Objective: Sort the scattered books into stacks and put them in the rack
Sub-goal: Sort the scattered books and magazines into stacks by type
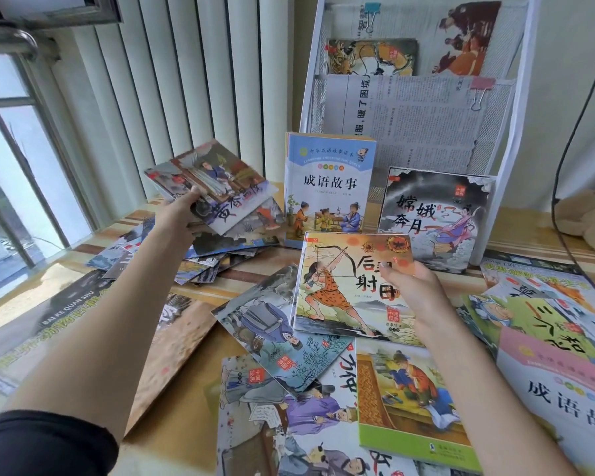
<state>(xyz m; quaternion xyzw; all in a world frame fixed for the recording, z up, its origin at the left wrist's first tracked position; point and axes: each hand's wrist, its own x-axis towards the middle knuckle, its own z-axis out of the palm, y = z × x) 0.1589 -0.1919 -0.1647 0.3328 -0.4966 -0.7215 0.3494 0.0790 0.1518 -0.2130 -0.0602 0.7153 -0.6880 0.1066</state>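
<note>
My left hand (182, 206) pinches a fanned sheaf of thin books (213, 187) by one corner; they could slide apart. My right hand (409, 290) grips the archer book (344, 283), which may drag its neighbours.

The left hand's fingers (193, 193) vanish under the raised books (217, 187), only the thumb showing. The archer book (349, 286) hides the right hand's fingers below it. Right of that book, the pink book (560, 389) is cut by the frame edge (title incomplete).
</note>
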